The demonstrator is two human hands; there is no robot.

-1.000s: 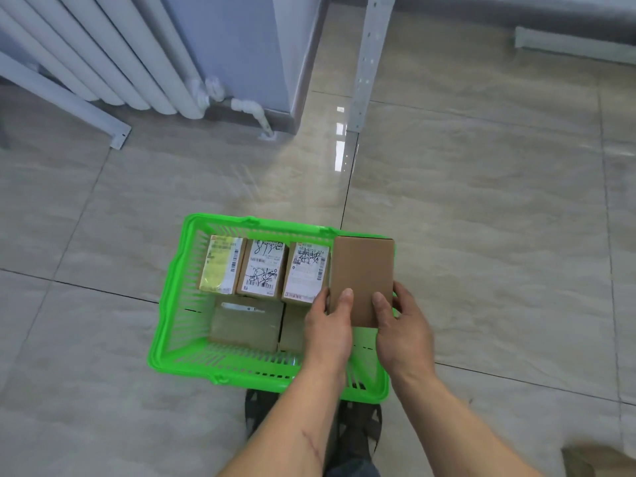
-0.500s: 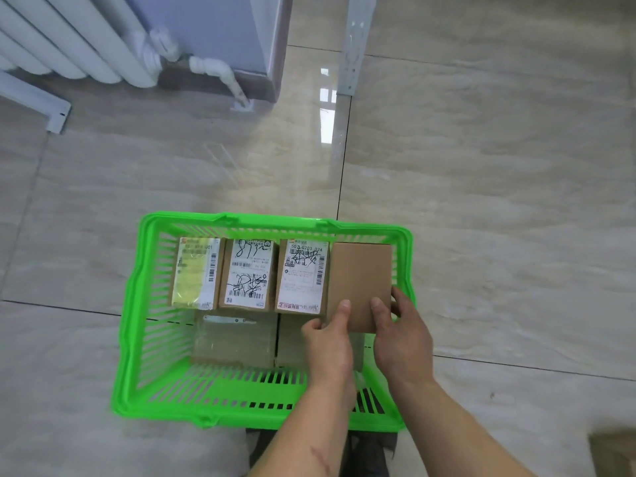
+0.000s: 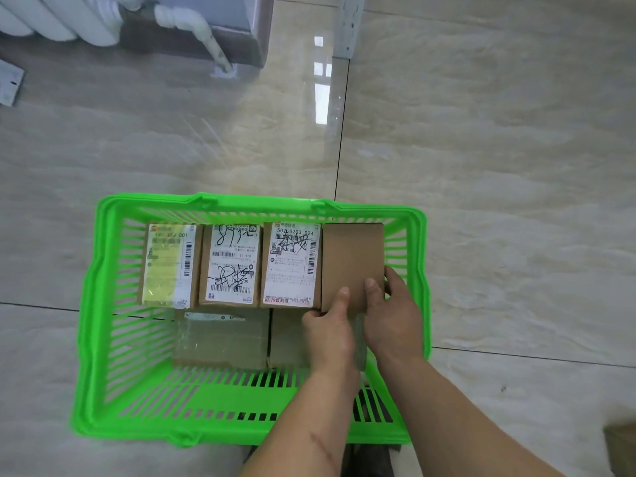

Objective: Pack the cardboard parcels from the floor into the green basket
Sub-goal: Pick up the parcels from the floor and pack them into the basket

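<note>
A green basket (image 3: 99, 304) stands on the tiled floor below me. Along its far wall, three labelled cardboard parcels (image 3: 230, 265) sit side by side. A plain brown parcel (image 3: 351, 256) fills the far right end of that row. My left hand (image 3: 328, 333) and my right hand (image 3: 392, 313) both grip its near edge, thumbs on top. Two more parcels (image 3: 220, 339) lie lower in the basket, in front of the row; the right one is partly hidden by my left hand.
A white radiator (image 3: 51, 18) and its pipe stand at the top left against a grey wall base. A metal post (image 3: 347, 25) rises at the top centre. Another cardboard parcel (image 3: 621, 449) lies on the floor at the bottom right corner.
The plain brown parcel has come down from over the basket's right rim into the far right slot beside the labelled parcels. Both hands stayed on it. My view tilted downward.
</note>
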